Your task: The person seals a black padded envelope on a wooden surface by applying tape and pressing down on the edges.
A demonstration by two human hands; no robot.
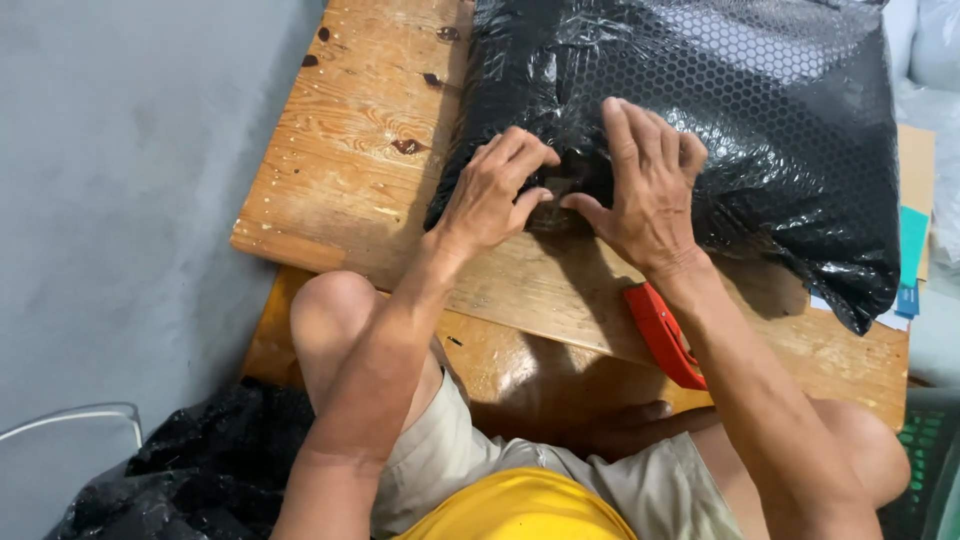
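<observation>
Both hands down on a big black bubble-wrap parcel (700,110), which sits on a wooden table (340,170) and stretches away from the hands and off to the right.

Left hand (490,195): fingers curled, tips pinching into the wrap at the parcel's near edge, thumb tucked toward the middle. Gripping a fold of the plastic, looks like, though hard to tell how tight.

Right hand (650,190): mostly open, fingers spread flat and pressing on top of the wrap, thumb angled in toward the left thumb. Between the two thumbs, a small brownish patch (555,200), maybe tape, too dark to call.

Under the right wrist, a red tool (665,340) lying on the table edge, partly hidden by the forearm. Can't tell what kind.

Right of the parcel, past the right hand: some cardboard and blue-green card (912,245) poking out. Below the left elbow: a heap of black plastic (200,470) on the floor, just beside a bare knee (335,310). Grey wall out to the left of everything.
</observation>
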